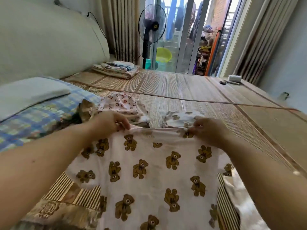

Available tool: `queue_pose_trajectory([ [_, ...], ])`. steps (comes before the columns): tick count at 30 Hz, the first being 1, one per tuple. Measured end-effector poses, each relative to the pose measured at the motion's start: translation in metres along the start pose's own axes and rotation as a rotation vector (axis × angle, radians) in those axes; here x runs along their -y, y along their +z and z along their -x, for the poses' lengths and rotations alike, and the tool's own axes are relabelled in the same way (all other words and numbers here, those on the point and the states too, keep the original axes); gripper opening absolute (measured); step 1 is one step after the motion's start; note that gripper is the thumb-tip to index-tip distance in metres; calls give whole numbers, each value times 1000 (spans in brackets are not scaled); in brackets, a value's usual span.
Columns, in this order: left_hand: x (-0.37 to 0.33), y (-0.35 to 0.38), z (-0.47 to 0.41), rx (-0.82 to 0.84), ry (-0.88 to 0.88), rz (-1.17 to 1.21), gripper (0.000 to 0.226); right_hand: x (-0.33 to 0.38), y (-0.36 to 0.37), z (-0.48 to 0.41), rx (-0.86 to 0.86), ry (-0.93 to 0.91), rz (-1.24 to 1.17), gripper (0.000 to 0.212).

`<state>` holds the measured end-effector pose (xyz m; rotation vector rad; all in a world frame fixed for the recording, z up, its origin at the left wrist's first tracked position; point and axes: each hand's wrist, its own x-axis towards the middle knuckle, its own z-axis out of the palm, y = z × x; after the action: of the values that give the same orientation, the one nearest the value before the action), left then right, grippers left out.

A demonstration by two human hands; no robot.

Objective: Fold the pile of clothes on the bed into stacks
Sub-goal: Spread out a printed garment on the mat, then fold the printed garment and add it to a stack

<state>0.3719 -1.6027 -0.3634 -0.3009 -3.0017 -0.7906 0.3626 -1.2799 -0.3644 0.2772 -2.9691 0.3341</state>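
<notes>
my L hand & R hand each pinch top edge of white bear-print cotton garment | held spread over woven straw bed mat | folded stacks just beyond

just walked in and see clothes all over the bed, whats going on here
A person is folding laundry on a bed covered with a woven mat. Both hands, left and right, pinch the far edge of a white garment with a teddy bear print, which is spread out in front of them. Just beyond it lie a folded pile with a heart-print piece on top and a smaller folded bear-print piece. More folded linen sits near the headboard.
</notes>
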Motion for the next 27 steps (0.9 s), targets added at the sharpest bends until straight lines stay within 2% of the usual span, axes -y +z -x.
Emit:
queue_pose_trajectory([
  [2, 28, 39, -22, 62, -78, 36, 50, -7, 45, -18, 99, -2, 125, 30],
  [4, 46, 75, -40, 98, -158, 13, 47, -13, 82, -31, 182, 59, 96, 26],
  [7, 64, 123, -64, 135, -194, -93, 42, -22, 128, -44, 165, 236, -77, 21],
  [10, 72, 148, -71, 214, -199, -177, 39, -35, 149, -49, 161, 305, -64, 18],
  [14, 84, 137, -67, 236, -285, -143, 60, -62, 145, -44, 223, 444, -242, 47],
  [16, 94, 122, -56, 293, -334, -117, 67, -79, 137, -29, 292, 474, -259, 54],
  [19, 109, 99, -30, 445, -390, -68, 53, -100, 116, 3, 406, 484, -401, 38],
  [22, 116, 85, -8, 491, -472, -153, 28, -104, 101, 34, 522, 528, -441, 20],
  [24, 114, 78, 4, 476, -532, -228, 12, -101, 97, 46, 471, 537, -535, 10],
  [25, 112, 76, 10, 447, -567, -222, 8, -97, 96, 50, 415, 569, -660, 9],
  [27, 110, 76, 23, 333, -640, -84, 12, -89, 97, 55, 271, 656, -830, 14],
])
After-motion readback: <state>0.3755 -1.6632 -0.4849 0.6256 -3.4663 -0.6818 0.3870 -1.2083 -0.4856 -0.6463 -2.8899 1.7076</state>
